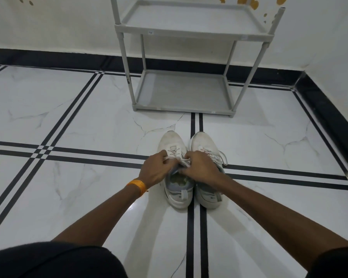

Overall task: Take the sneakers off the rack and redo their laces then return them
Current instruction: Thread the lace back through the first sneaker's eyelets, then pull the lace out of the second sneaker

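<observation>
Two white sneakers stand side by side on the tiled floor, toes pointing away from me. Over the left sneaker (172, 141) both my hands meet at its tongue. My left hand (158, 169), with an orange band on its wrist, pinches the left end of the white lace (184, 162). My right hand (201, 167) pinches the other end of that lace. The right sneaker (201, 142) stands untouched, its lace ends trailing loose to the right. The grey shoe rack (181, 108) stands on the floor just beyond the shoes, both visible shelves bare.
A white wall with a black skirting runs behind the rack and turns a corner at the right (329, 117). The marble floor with black stripes (68, 121) spreads wide to the left. My dark-clothed knees fill the bottom corners.
</observation>
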The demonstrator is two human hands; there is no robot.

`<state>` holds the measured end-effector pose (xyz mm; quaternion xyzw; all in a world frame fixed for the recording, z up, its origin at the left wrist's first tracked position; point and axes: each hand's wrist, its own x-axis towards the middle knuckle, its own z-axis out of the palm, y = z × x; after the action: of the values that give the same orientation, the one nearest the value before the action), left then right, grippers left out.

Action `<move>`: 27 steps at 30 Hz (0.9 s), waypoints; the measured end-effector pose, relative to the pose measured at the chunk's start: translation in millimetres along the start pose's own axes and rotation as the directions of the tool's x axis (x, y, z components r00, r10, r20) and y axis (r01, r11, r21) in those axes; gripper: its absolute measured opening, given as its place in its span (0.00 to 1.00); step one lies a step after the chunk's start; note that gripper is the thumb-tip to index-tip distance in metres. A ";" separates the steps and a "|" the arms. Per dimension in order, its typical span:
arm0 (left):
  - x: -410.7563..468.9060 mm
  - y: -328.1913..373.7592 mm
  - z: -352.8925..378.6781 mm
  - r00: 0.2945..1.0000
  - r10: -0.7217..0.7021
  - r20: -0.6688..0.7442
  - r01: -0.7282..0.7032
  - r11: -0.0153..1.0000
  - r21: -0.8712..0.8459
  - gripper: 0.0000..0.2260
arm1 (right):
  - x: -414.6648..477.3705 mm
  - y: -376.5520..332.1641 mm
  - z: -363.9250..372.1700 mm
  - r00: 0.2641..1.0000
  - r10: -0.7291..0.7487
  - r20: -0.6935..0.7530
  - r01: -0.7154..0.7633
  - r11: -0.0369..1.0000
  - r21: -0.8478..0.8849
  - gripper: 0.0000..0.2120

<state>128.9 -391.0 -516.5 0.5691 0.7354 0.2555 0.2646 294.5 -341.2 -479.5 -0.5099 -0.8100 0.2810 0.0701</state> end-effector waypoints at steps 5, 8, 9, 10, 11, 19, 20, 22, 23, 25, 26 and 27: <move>-5.4 -2.6 -8.6 0.984 0.167 0.056 -0.176 0.956 0.234 0.19 | 4.3 -9.1 8.8 0.996 -0.077 0.044 0.086 0.968 -0.235 0.08; -5.1 -22.7 -19.7 0.988 0.141 -0.066 -0.121 0.963 0.241 0.11 | 11.2 -23.4 17.6 0.993 -0.110 0.050 0.116 0.984 -0.135 0.08; -5.9 -29.7 -24.0 0.986 0.140 -0.096 -0.113 0.962 0.247 0.11 | 13.0 -28.4 22.3 0.991 -0.119 0.053 0.125 0.985 -0.115 0.09; -6.3 -36.8 -27.0 0.984 0.134 -0.120 -0.100 0.962 0.254 0.10 | 14.4 -33.1 27.4 0.991 -0.125 0.056 0.130 0.986 -0.103 0.10; -6.5 -41.9 -29.6 0.982 0.129 -0.135 -0.091 0.962 0.257 0.10 | 16.7 -36.4 32.4 0.990 -0.128 0.057 0.133 0.987 -0.091 0.11; -2.0 -36.0 -47.0 0.966 0.213 -0.145 -0.125 0.880 0.458 0.23 | 15.7 -33.9 21.6 0.980 -0.192 0.047 0.186 0.977 0.105 0.23; -0.2 -29.1 -49.1 0.949 0.246 -0.196 -0.124 0.865 0.486 0.25 | 12.0 -32.6 15.6 0.983 -0.185 0.014 0.179 0.965 0.191 0.25; 3.6 -9.5 -51.6 0.900 0.308 -0.308 -0.090 0.823 0.561 0.25 | 6.6 -25.1 -0.2 0.985 -0.115 -0.129 0.146 0.954 0.260 0.23; 6.2 0.8 -50.6 0.873 0.347 -0.343 -0.072 0.787 0.613 0.23 | 4.7 -17.4 -9.9 0.976 -0.059 -0.209 0.108 0.967 0.231 0.20; 10.4 24.5 -44.9 0.850 0.422 -0.317 -0.090 0.708 0.700 0.17 | 0.9 7.5 -34.4 0.963 0.065 -0.262 -0.042 0.995 0.091 0.15; 13.5 34.1 -36.0 0.858 0.437 -0.269 -0.147 0.711 0.688 0.13 | -1.7 22.7 -45.4 0.966 0.136 -0.221 -0.137 0.991 0.013 0.14; 16.6 40.9 -23.9 0.884 0.417 -0.213 -0.219 0.770 0.599 0.10 | -3.8 38.4 -53.2 0.967 0.208 -0.148 -0.216 0.976 -0.040 0.13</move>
<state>137.8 -367.6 -473.0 0.6869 0.7024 0.1634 -0.0899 347.8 -311.7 -454.8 -0.6142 -0.7513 0.2266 0.0833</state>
